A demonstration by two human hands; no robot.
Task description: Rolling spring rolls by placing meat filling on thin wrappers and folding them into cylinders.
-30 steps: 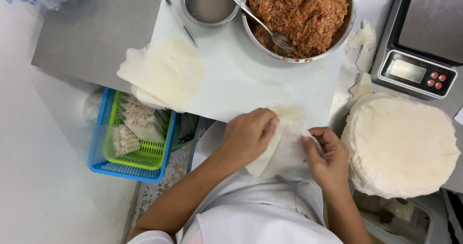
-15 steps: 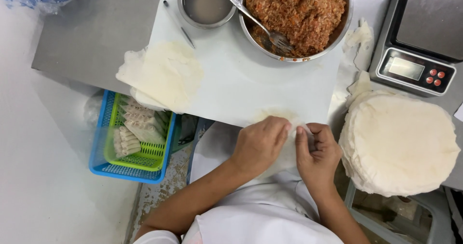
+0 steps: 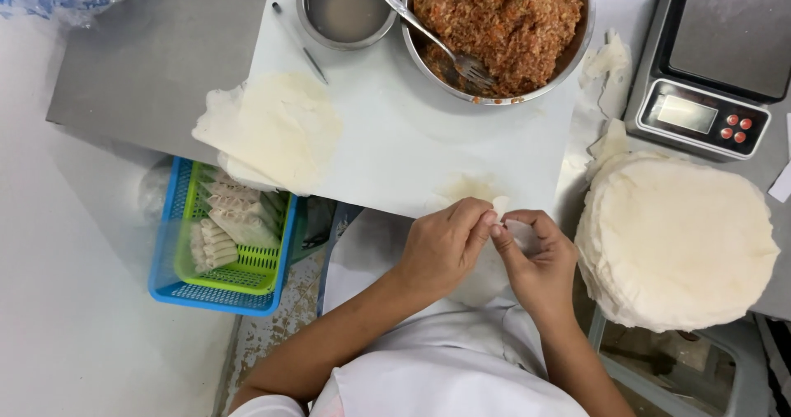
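Note:
My left hand (image 3: 442, 245) and my right hand (image 3: 537, 262) meet at the near edge of the white cutting board (image 3: 395, 128). Both pinch a thin pale wrapper (image 3: 504, 209) between the fingertips; most of the wrapper is hidden under the hands. A big metal bowl of brown-orange minced filling (image 3: 503, 21) stands at the far side of the board with a fork (image 3: 437, 42) lying in it. A tall stack of round wrappers (image 3: 676, 240) sits just to the right of my right hand.
A small metal bowl of cloudy liquid (image 3: 346, 7) is beside the filling bowl. Loose wrappers (image 3: 276, 128) lie at the board's left edge. Below the table hangs a blue and green basket (image 3: 222, 248) holding several rolled pieces. A digital scale (image 3: 713, 54) stands far right.
Both hands have drawn together toward my body, off the board's edge. The spread wrapper has been gathered up small between the fingertips.

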